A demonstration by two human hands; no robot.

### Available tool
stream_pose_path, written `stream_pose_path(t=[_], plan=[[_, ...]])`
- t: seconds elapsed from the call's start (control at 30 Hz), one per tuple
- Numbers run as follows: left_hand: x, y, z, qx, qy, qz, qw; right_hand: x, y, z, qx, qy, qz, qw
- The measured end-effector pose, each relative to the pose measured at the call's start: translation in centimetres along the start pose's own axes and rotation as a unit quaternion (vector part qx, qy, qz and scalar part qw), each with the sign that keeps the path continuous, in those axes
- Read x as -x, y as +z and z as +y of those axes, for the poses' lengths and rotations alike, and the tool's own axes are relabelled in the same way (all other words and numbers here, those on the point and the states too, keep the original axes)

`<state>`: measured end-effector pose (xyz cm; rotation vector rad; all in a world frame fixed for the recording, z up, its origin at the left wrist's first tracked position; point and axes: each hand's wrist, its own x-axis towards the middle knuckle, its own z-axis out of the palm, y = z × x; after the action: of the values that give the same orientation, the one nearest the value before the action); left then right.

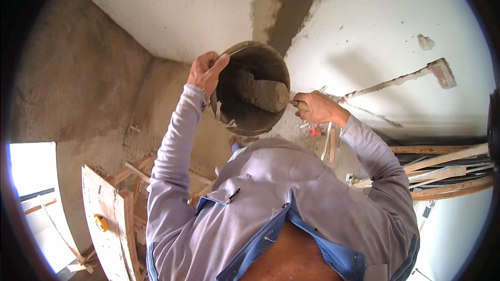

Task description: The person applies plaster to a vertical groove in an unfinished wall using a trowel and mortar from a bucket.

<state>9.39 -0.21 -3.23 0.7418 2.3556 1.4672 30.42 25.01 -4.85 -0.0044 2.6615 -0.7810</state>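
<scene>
A dark round bucket (250,122) is held up in front of my chest, its mouth tilted toward me. My left hand (208,72) grips the bucket's rim on its left side. In my right hand (320,108) is the handle of a trowel (271,95), whose broad blade reaches into the bucket. Grey mortar (242,84) lies at the blade's far end and smears the inside wall. The fingers of my right hand are wrapped round the trowel's handle.
Ahead, a wet grey mortar strip (291,15) runs up the white wall (375,26). At lower left stands a wooden trestle (107,218) with a yellow tape measure (100,222) on it. Timber lengths (442,171) are stacked at right, and debris litters the floor below.
</scene>
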Motion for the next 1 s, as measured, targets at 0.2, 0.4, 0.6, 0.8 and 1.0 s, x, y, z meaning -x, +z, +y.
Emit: stream_pose_path(t=[0.2, 0.4, 0.6, 0.8, 1.0], plan=[[-1.4, 0.1, -1.0, 0.039, 0.026, 0.093, 0.995, 1.8, -7.1, 0.2, 0.023, -0.073, 0.047, 0.996], [-1.0, -1.3, -4.8, 0.047, 0.026, 0.193, 0.980, 6.6, -20.4, -6.8, 0.104, -0.177, 0.096, 0.974], [2.4, -1.4, -7.2, -0.016, -0.006, 0.274, 0.962, 10.5, -30.5, -13.4, 0.114, -0.273, 0.138, 0.945], [8.2, -2.5, -12.3, -0.115, -0.031, 0.359, 0.926, 10.6, -36.6, -16.5, -0.156, -0.383, 0.016, 0.910], [12.2, -2.1, -15.1, -0.086, -0.154, 0.379, 0.909, 3.9, -46.3, -10.0, -0.472, -0.397, 0.039, 0.786]])
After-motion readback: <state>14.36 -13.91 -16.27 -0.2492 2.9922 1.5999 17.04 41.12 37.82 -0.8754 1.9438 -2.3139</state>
